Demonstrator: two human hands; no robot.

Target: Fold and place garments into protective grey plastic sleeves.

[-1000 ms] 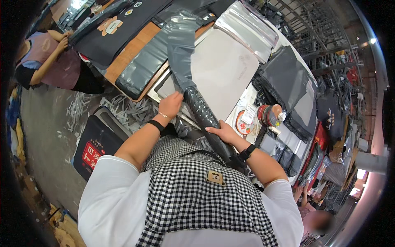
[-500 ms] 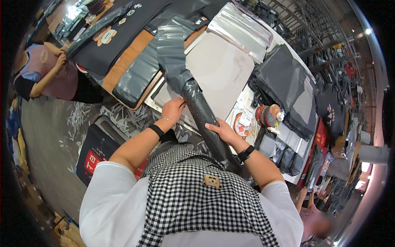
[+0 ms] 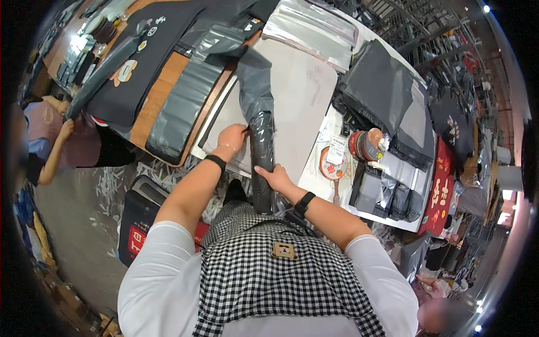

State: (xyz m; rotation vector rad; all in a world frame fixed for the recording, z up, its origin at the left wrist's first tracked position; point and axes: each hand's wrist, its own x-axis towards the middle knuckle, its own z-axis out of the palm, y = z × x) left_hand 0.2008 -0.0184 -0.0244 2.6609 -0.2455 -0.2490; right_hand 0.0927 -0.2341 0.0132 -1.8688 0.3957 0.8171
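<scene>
A long dark roll (image 3: 262,143) in a glossy grey plastic bag lies over the table's near edge. It points from my apron toward the far side. The bag's loose, flat end (image 3: 255,84) stretches past the roll over pale grey mats. My left hand (image 3: 232,140) is closed at the bag's left edge, near where the roll ends; its fingertips are partly hidden. Lower down, my right hand (image 3: 276,180) grips the roll from the right, thumb on top. The roll's near end rests against my apron (image 3: 269,275).
Left of the roll lie grey plastic bags (image 3: 193,106) on a brown board. A pile of dark bags (image 3: 382,84), tape rolls (image 3: 365,145) and an orange-rimmed disc (image 3: 332,163) lie to the right. Paper strips (image 3: 115,188) litter the floor. Another person (image 3: 53,135) works at left.
The roll has swung from a slant to nearly straight ahead, its near end moving left. My right hand has moved left with it. The bag's loose end now lies lower and more crumpled.
</scene>
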